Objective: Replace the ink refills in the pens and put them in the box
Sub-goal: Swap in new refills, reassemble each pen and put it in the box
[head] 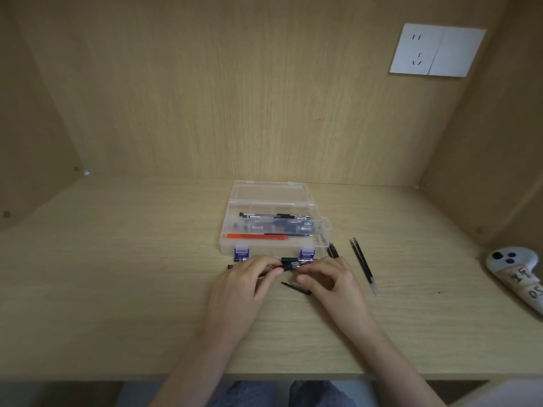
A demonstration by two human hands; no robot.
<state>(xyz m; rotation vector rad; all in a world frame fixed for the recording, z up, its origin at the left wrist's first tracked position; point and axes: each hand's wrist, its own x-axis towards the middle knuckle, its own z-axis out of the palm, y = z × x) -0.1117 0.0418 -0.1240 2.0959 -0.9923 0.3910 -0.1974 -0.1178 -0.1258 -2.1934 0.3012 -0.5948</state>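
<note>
My left hand and my right hand both pinch one pen held level just in front of the clear plastic box. The pen has a black grip and a clear barrel. The box stands open with its lid laid back. Inside it lie a pen, a clear packet of dark parts and red refills. Two black refills lie on the desk right of my right hand. A small black piece lies under my hands.
A white controller lies at the desk's right edge. A wall socket sits high on the back panel. Wooden side panels close in the desk on the left and right. More dark pen parts rest by the box's right front corner.
</note>
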